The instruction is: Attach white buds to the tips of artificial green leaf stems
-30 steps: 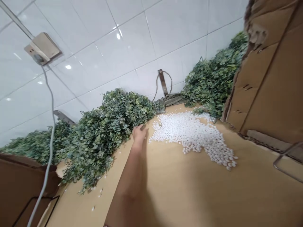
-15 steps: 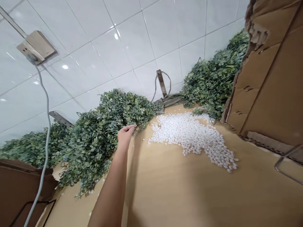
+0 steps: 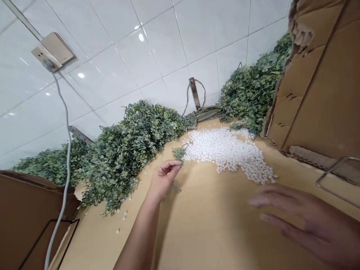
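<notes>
My left hand point(image 3: 164, 179) hovers over the tan tabletop point(image 3: 213, 228), fingers pinched on a small green leafy sprig point(image 3: 179, 153) whose tip sticks up past my fingertips. Just left of it lies a long heap of green artificial foliage point(image 3: 129, 144) along the tiled wall. A pile of small white beads point(image 3: 230, 153) spreads over the table to the right of the sprig. My right hand point(image 3: 306, 221) comes in from the lower right, blurred, with fingers stretched out flat above the table and nothing in it.
A second foliage heap point(image 3: 250, 93) sits at the back right beside a tall cardboard box point(image 3: 323, 86). A wall socket point(image 3: 52, 50) with a grey cable point(image 3: 66, 150) hangs at left above another cardboard box point(image 3: 25, 217). A metal wire frame point(image 3: 334, 176) lies at the right edge.
My left hand reached into the foliage heap, then drew back toward me holding a small sprig. My right hand has entered from the lower right.
</notes>
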